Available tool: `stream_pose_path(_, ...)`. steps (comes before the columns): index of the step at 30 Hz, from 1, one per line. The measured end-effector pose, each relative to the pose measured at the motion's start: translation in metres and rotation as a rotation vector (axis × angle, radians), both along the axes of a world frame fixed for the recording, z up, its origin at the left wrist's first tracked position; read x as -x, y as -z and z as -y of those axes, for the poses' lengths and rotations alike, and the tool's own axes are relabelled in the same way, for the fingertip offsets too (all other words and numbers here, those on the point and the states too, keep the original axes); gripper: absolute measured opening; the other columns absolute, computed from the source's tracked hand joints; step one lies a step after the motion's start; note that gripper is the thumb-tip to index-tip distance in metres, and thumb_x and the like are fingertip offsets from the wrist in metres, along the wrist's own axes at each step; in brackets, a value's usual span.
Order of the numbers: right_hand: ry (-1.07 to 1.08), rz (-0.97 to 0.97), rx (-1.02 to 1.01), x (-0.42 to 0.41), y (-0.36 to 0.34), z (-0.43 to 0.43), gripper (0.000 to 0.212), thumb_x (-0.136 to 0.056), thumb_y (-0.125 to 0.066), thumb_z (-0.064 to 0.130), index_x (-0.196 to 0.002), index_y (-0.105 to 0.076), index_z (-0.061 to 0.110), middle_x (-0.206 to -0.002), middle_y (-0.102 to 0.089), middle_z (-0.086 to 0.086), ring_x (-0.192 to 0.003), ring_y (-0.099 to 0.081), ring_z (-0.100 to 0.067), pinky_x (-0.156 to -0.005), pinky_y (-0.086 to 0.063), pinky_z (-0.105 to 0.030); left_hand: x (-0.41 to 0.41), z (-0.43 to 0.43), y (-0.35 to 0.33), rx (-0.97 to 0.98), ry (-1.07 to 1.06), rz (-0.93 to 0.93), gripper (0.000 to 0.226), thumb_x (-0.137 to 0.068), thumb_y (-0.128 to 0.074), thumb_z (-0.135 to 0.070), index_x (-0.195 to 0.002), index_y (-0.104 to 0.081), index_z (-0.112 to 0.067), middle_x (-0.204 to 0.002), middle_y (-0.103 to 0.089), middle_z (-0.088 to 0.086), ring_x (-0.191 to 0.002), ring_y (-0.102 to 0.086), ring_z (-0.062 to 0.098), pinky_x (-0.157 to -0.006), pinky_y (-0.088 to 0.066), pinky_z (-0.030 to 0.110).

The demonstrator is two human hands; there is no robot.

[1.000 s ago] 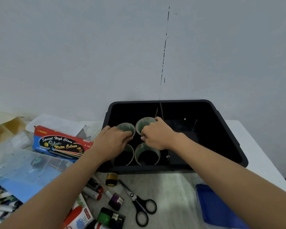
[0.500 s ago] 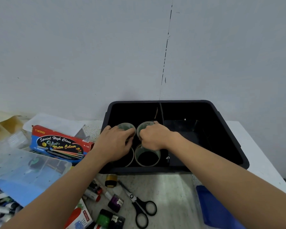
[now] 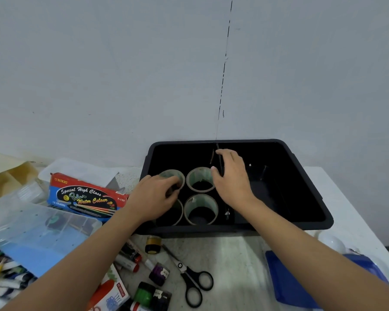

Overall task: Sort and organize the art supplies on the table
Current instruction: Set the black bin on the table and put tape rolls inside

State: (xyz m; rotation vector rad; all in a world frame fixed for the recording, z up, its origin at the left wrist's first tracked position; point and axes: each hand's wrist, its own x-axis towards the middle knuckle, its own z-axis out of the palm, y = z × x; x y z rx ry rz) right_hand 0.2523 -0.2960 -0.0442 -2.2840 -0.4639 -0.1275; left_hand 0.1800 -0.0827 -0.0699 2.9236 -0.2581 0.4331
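**A:** so where are the hands at?

**B:** both are in the black plastic bin (image 3: pixel 256 142) at the desk's (image 3: pixel 234 254) back edge. The pale green round cups (image 3: pixel 200 207) stand two by two in its left half. The left hand (image 3: pixel 154 196) grips the back-left cup (image 3: pixel 170 175), fingers curled over the rim. The right hand (image 3: pixel 233 178) hovers by the back-right cup (image 3: pixel 199 176), right at some thin dark sticks (image 3: pixel 212 157). Can't tell if it's pinching one.

**A:** anything else out?

**B:** black-handled scissors (image 3: pixel 192 281) and small paint bottles (image 3: pixel 158 273) near the front edge, and a red-and-blue watercolour box (image 3: pixel 85 196) left of the bin.
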Motion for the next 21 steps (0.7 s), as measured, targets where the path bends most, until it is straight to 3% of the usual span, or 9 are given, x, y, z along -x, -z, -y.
stream_pose_path(3,0.012,-0.569,-0.281,0.005,-0.002,0.002,0.061,-0.107,-0.040,0.037,-0.160,-0.017,0.018,-0.165,-0.020,-0.002,-0.152,-0.018,-0.020,-0.123,-0.019,-0.040,0.000,0.003,-0.001,-0.014,0.002,0.007,0.010,-0.096,-0.054,-0.038,-0.101,-0.056,-0.030,-0.070,-0.049,-0.017,-0.067,-0.047,0.010,-0.070,-0.038,0.031)
stream_pose_path(5,0.002,-0.719,-0.418,0.010,0.003,0.000,0.060,-0.108,-0.037,0.038,-0.160,-0.011,0.024,-0.167,-0.014,0.001,-0.153,-0.014,-0.019,-0.124,-0.016,-0.041,0.000,0.004,-0.001,-0.036,-0.003,-0.013,0.017,-0.098,-0.050,-0.043,-0.110,-0.053,-0.032,-0.073,-0.051,-0.017,-0.070,-0.051,0.011,-0.073,-0.041,0.033)
stream_pose_path(9,0.019,-0.698,-0.486,0.018,0.009,-0.003,0.057,-0.109,-0.035,0.022,-0.160,-0.010,0.030,-0.167,-0.015,0.003,-0.152,-0.016,-0.017,-0.123,-0.018,-0.038,-0.001,0.006,0.000,-0.140,0.024,-0.088,0.047,-0.101,-0.032,-0.054,-0.148,-0.029,-0.048,-0.094,-0.058,-0.015,-0.089,-0.057,0.011,-0.080,-0.043,0.035)
stream_pose_path(13,-0.020,-0.646,-0.370,0.022,0.005,-0.004,0.059,-0.110,-0.030,0.019,-0.160,0.000,0.029,-0.167,-0.011,-0.001,-0.153,-0.012,-0.020,-0.121,-0.017,-0.035,-0.006,0.009,-0.003,-0.157,0.035,-0.166,0.042,-0.103,-0.029,-0.053,-0.144,-0.039,-0.052,-0.110,-0.058,-0.014,-0.103,-0.056,0.011,-0.082,-0.039,0.034)
stream_pose_path(21,-0.005,-0.599,-0.302,0.028,-0.005,-0.004,0.060,-0.110,-0.030,0.019,-0.160,0.002,0.025,-0.166,-0.016,-0.006,-0.151,-0.020,-0.024,-0.118,-0.022,-0.035,-0.010,0.010,-0.005,-0.140,0.016,-0.249,0.041,-0.103,-0.036,-0.051,-0.143,-0.040,-0.054,-0.099,-0.048,-0.014,-0.101,-0.051,0.011,-0.078,-0.031,0.032)
